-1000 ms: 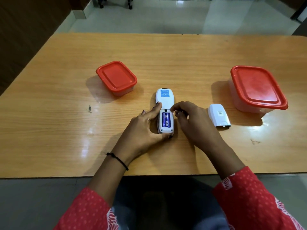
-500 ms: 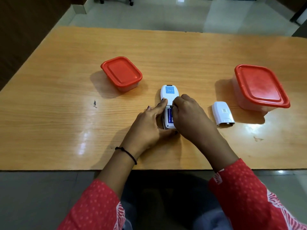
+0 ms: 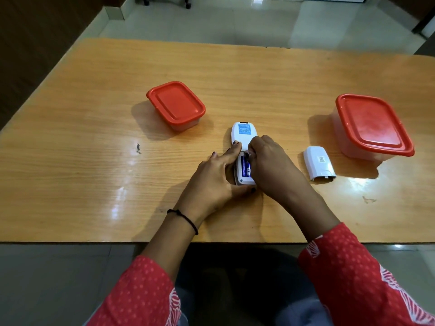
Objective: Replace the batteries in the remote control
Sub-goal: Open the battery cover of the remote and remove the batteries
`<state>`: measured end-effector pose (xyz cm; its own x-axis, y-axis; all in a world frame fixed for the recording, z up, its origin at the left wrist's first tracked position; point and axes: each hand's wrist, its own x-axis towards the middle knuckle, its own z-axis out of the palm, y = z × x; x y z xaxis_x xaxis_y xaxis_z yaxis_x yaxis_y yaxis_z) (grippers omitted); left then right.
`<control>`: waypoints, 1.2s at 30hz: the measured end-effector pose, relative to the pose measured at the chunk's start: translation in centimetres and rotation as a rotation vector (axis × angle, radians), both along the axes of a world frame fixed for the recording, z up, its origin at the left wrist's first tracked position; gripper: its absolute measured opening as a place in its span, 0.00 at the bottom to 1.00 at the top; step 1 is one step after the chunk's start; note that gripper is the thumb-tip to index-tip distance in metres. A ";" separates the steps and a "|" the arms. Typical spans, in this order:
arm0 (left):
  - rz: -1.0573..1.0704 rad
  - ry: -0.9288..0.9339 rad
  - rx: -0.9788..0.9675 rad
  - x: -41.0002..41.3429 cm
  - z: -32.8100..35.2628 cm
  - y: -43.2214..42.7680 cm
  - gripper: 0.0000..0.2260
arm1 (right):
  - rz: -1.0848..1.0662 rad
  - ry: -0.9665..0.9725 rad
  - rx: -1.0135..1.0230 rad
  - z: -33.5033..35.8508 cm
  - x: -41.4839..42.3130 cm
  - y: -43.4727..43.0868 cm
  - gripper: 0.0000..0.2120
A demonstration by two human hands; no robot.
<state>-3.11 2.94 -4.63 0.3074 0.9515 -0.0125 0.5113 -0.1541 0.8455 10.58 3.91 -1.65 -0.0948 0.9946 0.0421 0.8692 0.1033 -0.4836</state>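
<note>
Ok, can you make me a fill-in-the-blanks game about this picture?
The small tub has a ____ lid. The loose battery cover lies to the ____ of the remote. The battery in the remote is ____.
Missing words: red, right, blue.

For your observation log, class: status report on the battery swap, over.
Left hand grips remote on the table. Right hand pinches at battery in open compartment. Cover off, lying right of hands; small box and big box stand clear.
</note>
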 end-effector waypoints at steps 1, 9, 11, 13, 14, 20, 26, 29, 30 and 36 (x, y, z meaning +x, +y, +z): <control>0.000 0.001 -0.008 0.0 -0.1 0.1 0.42 | 0.000 0.001 -0.007 0.0 0.0 0.0 0.05; -0.011 0.023 0.028 0.1 0.3 0.0 0.41 | 0.010 0.060 -0.068 0.4 0.5 0.2 0.05; -0.014 0.035 0.040 0.1 0.3 0.0 0.41 | 0.009 0.080 -0.090 0.6 0.6 0.3 0.06; -0.011 0.040 0.034 0.0 0.2 -0.1 0.41 | 0.023 0.090 -0.105 0.8 0.7 0.4 0.07; -0.013 0.044 0.034 0.0 0.3 -0.1 0.41 | 0.034 0.106 -0.120 1.1 0.8 0.3 0.08; -0.034 0.052 0.045 0.0 0.3 0.0 0.38 | 0.064 0.187 -0.116 2.0 0.6 -1.1 0.08; -0.022 0.045 0.021 -0.2 0.3 -0.1 0.41 | -0.014 0.245 0.003 0.9 1.3 -2.3 0.02; -0.002 0.055 0.026 -0.1 0.5 -0.2 0.40 | -0.030 0.230 0.003 0.5 1.7 -2.1 0.17; -0.004 0.056 0.028 -0.1 0.5 -0.3 0.40 | -0.013 0.212 -0.014 0.4 1.7 -2.0 0.18; 0.006 0.048 0.018 -0.2 0.5 -0.3 0.40 | 0.035 0.226 0.018 1.0 1.7 -2.4 0.06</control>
